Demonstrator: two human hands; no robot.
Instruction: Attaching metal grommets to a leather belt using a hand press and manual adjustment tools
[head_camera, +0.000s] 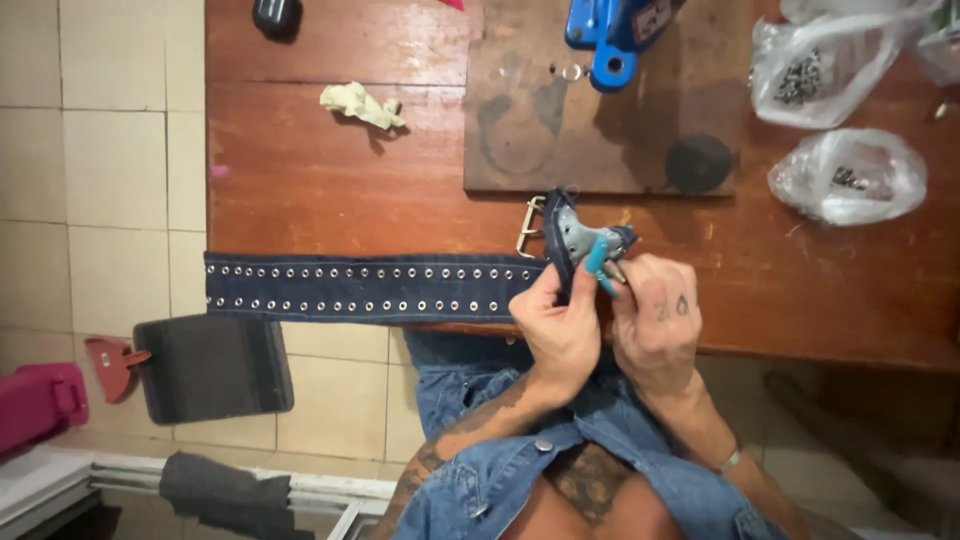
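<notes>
Pale floor tiles (110, 180) show on one side, and a worn red-brown wooden worktop (330, 170) fills most of the view from the head camera. A long dark blue denim belt (370, 288) with two rows of small metal eyelets lies flat along the near edge. Its buckle end (575, 235) is lifted up between the two hands.

The left hand (558, 325) is closed around the strap just behind the metal buckle. The right hand (655, 320) is curled shut on a small tool with a turquoise handle (597, 262), its tip against the folded end.

Farther back sit a brown board (600, 130), a blue press (610, 35), a crumpled rag (360, 103) and two clear bags of small metal parts (845, 175).

It looks like the buckle end is being worked on. Steady, careful fingers seem needed.
</notes>
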